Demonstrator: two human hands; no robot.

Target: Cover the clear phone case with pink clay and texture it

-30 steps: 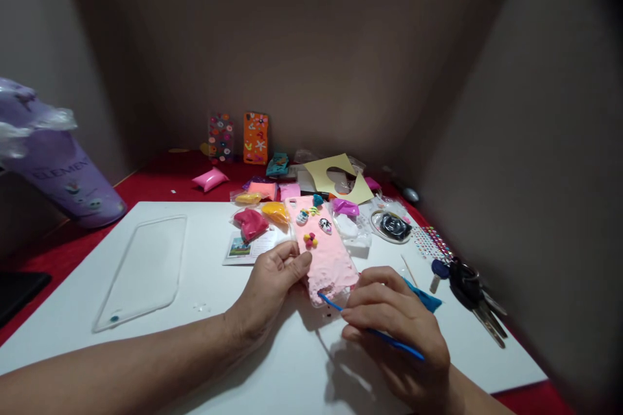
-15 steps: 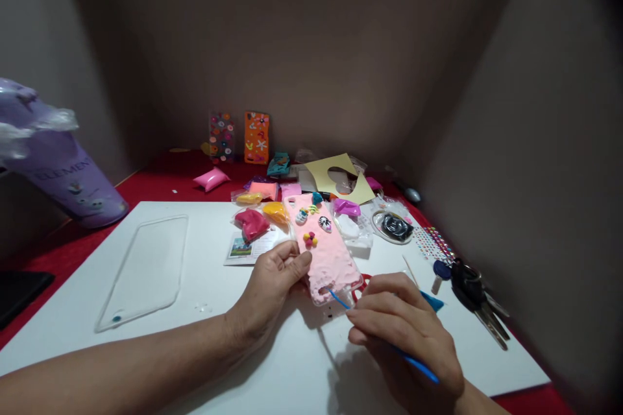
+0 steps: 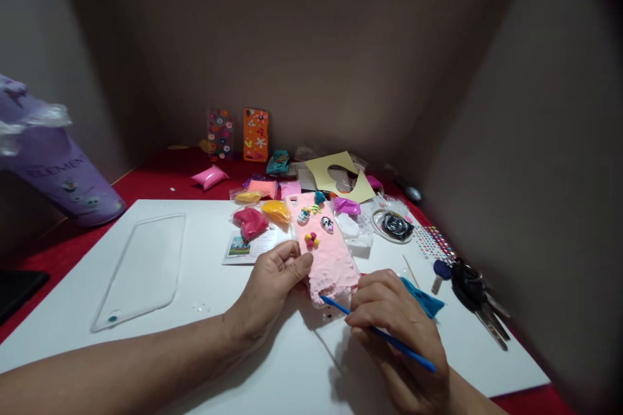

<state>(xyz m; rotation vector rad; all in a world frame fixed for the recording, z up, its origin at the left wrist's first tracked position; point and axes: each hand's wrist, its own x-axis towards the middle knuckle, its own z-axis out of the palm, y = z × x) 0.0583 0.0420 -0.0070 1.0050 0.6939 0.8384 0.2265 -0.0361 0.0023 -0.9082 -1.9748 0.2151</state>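
Observation:
A phone case (image 3: pixel 331 266) covered in pink clay carries small figures and a red and yellow flower near its upper half. My left hand (image 3: pixel 272 282) grips its left edge, thumb on top and fingers curled underneath. Between the fingers of my right hand (image 3: pixel 396 324) is a thin blue tool (image 3: pixel 403 348), its tip at the lower left edge of the pink case, beside an opening in the clay. A clear case (image 3: pixel 141 272) lies flat on the white board (image 3: pixel 204 363) to the left.
Clay packets, including a red one (image 3: pixel 250 224) and a teal one (image 3: pixel 423 298), lie around. Keys (image 3: pixel 479 301) and gem stickers (image 3: pixel 433 243) are at the right. A purple tumbler (image 3: pixel 73 172) stands left; an orange case (image 3: pixel 256 135) leans against the back wall.
The blue tool's tip has shifted left and down to the case's lower edge. My right hand has turned slightly, showing more of the tool and the teal packet. My left hand keeps its hold.

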